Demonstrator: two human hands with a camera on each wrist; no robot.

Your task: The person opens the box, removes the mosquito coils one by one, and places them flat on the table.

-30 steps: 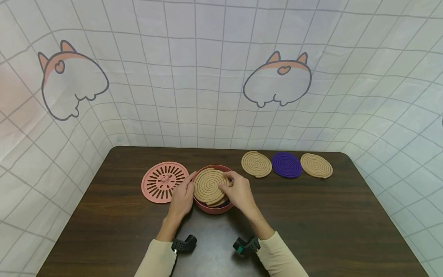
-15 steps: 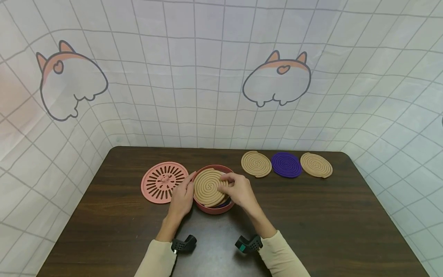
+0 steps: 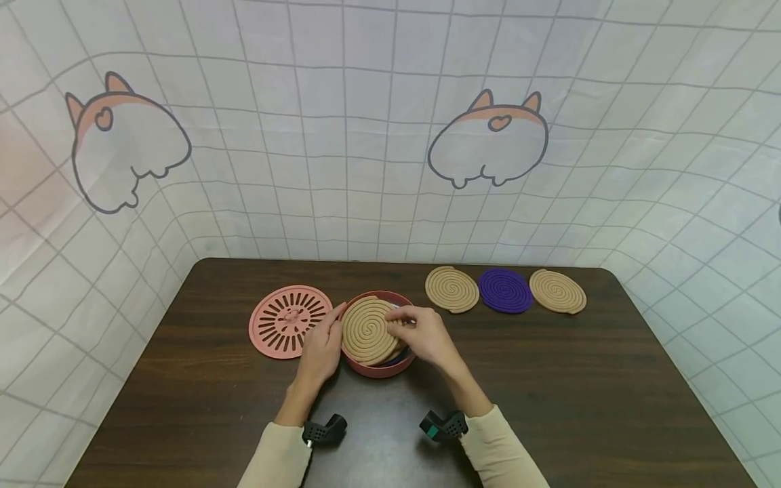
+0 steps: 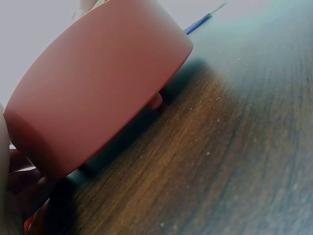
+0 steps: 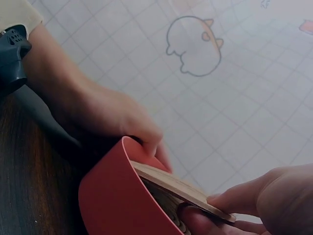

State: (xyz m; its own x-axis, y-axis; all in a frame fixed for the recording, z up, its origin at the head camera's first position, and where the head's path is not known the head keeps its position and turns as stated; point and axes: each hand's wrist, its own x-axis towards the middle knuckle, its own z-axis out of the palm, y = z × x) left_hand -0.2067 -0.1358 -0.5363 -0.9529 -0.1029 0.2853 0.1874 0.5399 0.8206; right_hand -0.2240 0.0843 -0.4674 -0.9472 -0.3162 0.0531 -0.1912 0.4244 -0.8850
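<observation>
A round pinkish-red box [image 3: 378,372] stands on the table, with several mosquito coils inside. Curled over its left rim, my left hand [image 3: 321,346] grips the box, thumb on the inside as the right wrist view shows. My right hand [image 3: 427,335] pinches the right edge of the top tan mosquito coil [image 3: 366,332], which tilts up on that side. In the right wrist view, the thumb lies above the coil [image 5: 171,183] and a finger below it. Under it, another tan edge and a dark purple one show. The left wrist view has the box wall [image 4: 98,83] close up.
To the left of the box lies its pink slotted lid [image 3: 291,316]. Along the back right, a tan coil [image 3: 452,289], a purple coil [image 3: 505,291] and another tan coil [image 3: 558,291] lie in a row. A white gridded cloth [image 3: 366,203] rises behind the table.
My right hand has shifted slightly right, and the right edge of the top coil has lifted, showing more of the box's inside. The left hand has stayed put.
</observation>
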